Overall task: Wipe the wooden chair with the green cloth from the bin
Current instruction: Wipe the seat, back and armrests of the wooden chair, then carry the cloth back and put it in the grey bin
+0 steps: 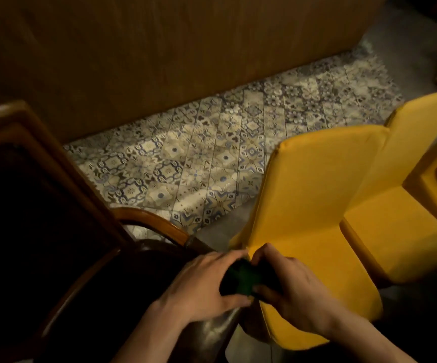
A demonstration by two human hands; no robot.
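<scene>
You are looking down at your own two bare hands, which meet low in the middle of the view. Between them sits the green cloth (pixel 243 280), bunched into a dark, compact wad. Your left hand (pixel 204 286) curls around its left side, fingers bent over the top and thumb underneath. Your right hand (pixel 288 292) closes on its right side, fingertips pinching the fabric. Both hands grip the cloth — neither is spread flat.

The wooden chair (pixel 55 195) lies to the left of your hands and stretches away up and left. Its tall back, framed in warm brown wood with a dark panel inside, fills the left edge of the view. A curved wooden armrest (pixel 157 224) arcs just above your left hand, and the dark glossy seat runs beneath your left wrist. Your left hand is the nearer one to the wood; the cloth hangs over the gap at the seat's right edge.

Just to the right stand two yellow upholstered chairs (pixel 325 195), with your right hand above the nearer one's seat. Patterned floor tiles (pixel 199 153) show beyond. The bin is not in view.

Wiping has likely not begun; the cloth needs to travel left, toward the armrest.
</scene>
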